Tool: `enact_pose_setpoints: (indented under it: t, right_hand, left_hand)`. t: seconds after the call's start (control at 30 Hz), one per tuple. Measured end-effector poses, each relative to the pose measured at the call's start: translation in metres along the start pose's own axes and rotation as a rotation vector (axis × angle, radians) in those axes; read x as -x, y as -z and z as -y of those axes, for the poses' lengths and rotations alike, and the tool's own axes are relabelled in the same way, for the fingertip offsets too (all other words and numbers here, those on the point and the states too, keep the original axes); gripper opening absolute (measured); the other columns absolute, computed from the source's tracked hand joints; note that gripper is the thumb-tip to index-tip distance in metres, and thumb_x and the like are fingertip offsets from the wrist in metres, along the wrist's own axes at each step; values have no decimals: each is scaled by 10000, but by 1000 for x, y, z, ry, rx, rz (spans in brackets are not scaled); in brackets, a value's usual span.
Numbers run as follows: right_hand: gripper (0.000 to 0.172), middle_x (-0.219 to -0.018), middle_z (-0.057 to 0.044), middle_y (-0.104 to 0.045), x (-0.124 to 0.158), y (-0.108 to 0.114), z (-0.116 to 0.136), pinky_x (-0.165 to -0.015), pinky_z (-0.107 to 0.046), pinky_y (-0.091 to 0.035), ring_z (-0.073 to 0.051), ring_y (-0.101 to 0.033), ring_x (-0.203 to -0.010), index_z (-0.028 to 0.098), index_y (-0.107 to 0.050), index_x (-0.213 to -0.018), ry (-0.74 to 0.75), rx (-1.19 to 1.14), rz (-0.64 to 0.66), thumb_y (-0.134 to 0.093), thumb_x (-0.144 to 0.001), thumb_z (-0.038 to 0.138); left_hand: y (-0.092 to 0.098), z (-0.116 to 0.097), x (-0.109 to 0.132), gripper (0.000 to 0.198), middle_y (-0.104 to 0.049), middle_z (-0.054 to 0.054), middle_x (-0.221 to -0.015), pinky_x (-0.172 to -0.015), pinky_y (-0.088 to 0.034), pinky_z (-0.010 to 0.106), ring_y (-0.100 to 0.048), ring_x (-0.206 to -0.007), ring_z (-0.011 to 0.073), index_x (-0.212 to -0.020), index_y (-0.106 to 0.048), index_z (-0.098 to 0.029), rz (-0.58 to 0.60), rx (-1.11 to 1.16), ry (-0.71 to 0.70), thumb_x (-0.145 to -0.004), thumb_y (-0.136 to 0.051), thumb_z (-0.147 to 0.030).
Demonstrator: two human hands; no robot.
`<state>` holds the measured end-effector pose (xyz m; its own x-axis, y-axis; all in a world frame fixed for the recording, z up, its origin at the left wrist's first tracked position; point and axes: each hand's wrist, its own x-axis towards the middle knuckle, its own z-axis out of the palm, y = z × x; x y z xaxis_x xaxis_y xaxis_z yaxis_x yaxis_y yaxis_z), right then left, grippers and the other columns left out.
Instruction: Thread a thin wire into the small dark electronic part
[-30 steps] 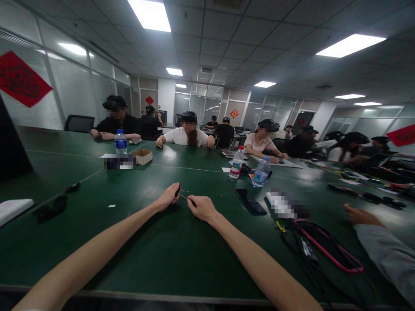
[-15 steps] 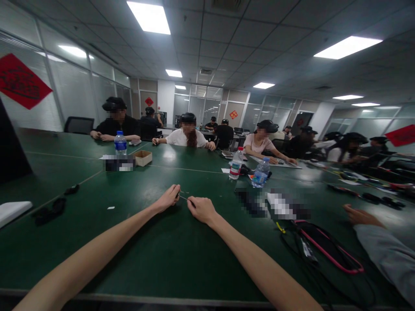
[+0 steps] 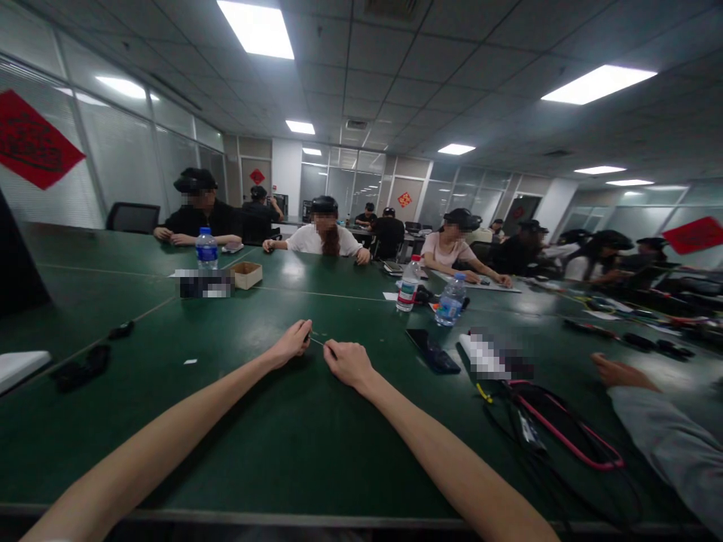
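Observation:
Both my arms reach out over a dark green table (image 3: 237, 444). My left hand (image 3: 291, 342) is closed in a pinch on a small dark object, too small to name. My right hand (image 3: 349, 363) is closed close beside it, pinching a thin dark stick-like piece (image 3: 321, 345) that runs between the two hands. Both hands rest on the tabletop, a few centimetres apart.
A black phone (image 3: 434, 351) and a pink-and-black cable bundle (image 3: 556, 433) lie to the right. Two water bottles (image 3: 410, 284) stand beyond, a third bottle (image 3: 206, 251) and a cardboard box (image 3: 247, 274) at left. A neighbour's hand (image 3: 618, 372) rests at right. Several people sit across the table.
Both hands stay pinched together in nearly the same spot; the view has shifted slightly. The person in white opposite has moved an arm.

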<state>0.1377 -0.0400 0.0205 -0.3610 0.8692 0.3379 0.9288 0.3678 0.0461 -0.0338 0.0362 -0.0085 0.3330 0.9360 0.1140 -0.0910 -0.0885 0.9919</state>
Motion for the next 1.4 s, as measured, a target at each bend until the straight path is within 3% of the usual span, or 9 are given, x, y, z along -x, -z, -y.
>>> enact_pose_setpoints:
  t: [0.17,0.33,0.5,0.77,1.4]
  right_hand:
    - [438,-887,-50,-684,-2,-4,-2,-668,-230,-422,-147,-634,-741,253,-595,-1039,-38,-42,-7,-209,-962,445]
    - [429,-895,-74,-682,-9,-1,-20,-673,-245,-442,-156,-643,-757,220,-595,-1065,-263,-73,10,-217,-974,400]
    - [390,-828,-43,-681,-6,4,-27,-630,-225,-446,-133,-635,-690,227,-596,-1038,-166,-115,19,-252,-970,396]
    - [420,-885,-42,-690,3,4,6,-673,-222,-427,-141,-638,-746,248,-607,-1039,-16,-86,2,-241,-959,437]
    - [424,-889,-49,-687,3,6,10,-652,-221,-426,-141,-636,-732,241,-591,-1032,-11,-88,10,-223,-963,440]
  left_hand:
    - [0,1,-1,386,-329,-81,-518,-367,-179,157,-235,-372,39,-794,-419,-193,-8,53,3,-802,-457,-578]
    - [3,-1,2,375,-306,-92,-496,-372,-171,152,-227,-369,38,-796,-402,-196,-11,145,16,-803,-478,-563]
    - [2,-5,5,394,-306,-97,-479,-367,-155,154,-231,-356,43,-821,-396,-200,-14,191,36,-799,-472,-585]
    - [1,-5,5,401,-285,-103,-468,-368,-139,153,-215,-341,41,-830,-408,-196,-28,184,36,-807,-446,-595]
    - [2,-2,5,404,-316,-87,-484,-369,-153,160,-240,-357,49,-825,-417,-195,6,119,34,-814,-420,-599]
